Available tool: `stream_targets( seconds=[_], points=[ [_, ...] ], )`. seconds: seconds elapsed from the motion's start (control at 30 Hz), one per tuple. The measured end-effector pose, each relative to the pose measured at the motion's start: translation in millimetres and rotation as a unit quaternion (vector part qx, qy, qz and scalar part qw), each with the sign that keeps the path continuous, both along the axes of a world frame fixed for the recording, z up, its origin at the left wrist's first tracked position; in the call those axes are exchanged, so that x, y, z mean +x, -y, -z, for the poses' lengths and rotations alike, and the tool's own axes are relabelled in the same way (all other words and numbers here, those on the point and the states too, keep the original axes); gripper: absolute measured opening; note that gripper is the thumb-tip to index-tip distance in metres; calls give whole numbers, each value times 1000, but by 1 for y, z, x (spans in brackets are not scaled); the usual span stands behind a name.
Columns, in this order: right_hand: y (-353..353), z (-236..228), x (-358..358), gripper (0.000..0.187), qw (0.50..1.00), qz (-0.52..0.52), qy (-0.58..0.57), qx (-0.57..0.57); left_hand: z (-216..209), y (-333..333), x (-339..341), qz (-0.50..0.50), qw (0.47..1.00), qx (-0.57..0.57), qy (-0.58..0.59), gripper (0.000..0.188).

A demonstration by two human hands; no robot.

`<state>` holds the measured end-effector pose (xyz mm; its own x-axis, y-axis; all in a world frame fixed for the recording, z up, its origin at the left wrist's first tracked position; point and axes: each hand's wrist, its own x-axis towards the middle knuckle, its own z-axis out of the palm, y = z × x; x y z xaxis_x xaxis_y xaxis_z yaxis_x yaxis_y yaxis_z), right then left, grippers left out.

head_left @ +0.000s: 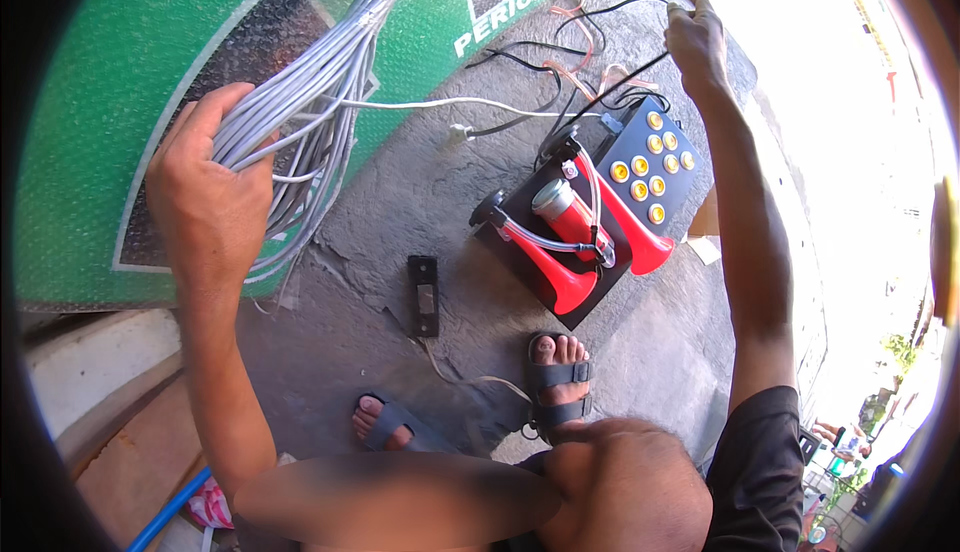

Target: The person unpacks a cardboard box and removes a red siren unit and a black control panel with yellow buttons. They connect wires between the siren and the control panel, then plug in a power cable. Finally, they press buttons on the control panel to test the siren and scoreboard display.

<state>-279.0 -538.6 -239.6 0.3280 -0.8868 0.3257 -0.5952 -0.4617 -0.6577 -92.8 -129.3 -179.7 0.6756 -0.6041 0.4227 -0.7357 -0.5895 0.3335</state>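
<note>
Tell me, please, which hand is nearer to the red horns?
Right. The right hand pinches a black wire just above the red horns; the left hand grips grey cables far off to their left.

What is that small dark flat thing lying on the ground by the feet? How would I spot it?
Start at the black board with the red horns on the grey ground. Just left of it, above the sandalled feet, lies a small dark oblong block with a thin pale cord trailing from its lower end. Unlike the board, it is plain, narrow and flat, with no red or yellow parts.
</note>
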Motion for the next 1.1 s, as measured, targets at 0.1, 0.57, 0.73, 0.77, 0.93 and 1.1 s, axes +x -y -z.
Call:
stream_targets(
  seconds=[0.1, 0.57, 0.73, 0.77, 0.93, 1.1],
  points=[
    [-22, 13, 9, 51, 931, -13, -92, -353, 6, -2, -4, 16, 999, 2, 37, 40],
    [-59, 90, 72, 29, 788, -442, -397, 162, 58, -34, -22, 39, 998, 14, -38, 39],
    [1, 3, 53, 45, 882, -385, 0, 272, 92, -18, -18, 75, 991, -5, -108, 39],
    [6, -16, 49, 40, 872, -385, 66, 295, 98, -11, -15, 78, 990, -8, -116, 38],
    [-21, -53, 54, 23, 896, -323, 160, 258, 119, 27, 8, 83, 992, 39, -89, 40],
    [-50, -58, 83, 24, 925, -290, 124, 214, 131, 41, 12, 114, 988, 68, -76, 37]
  ],
)
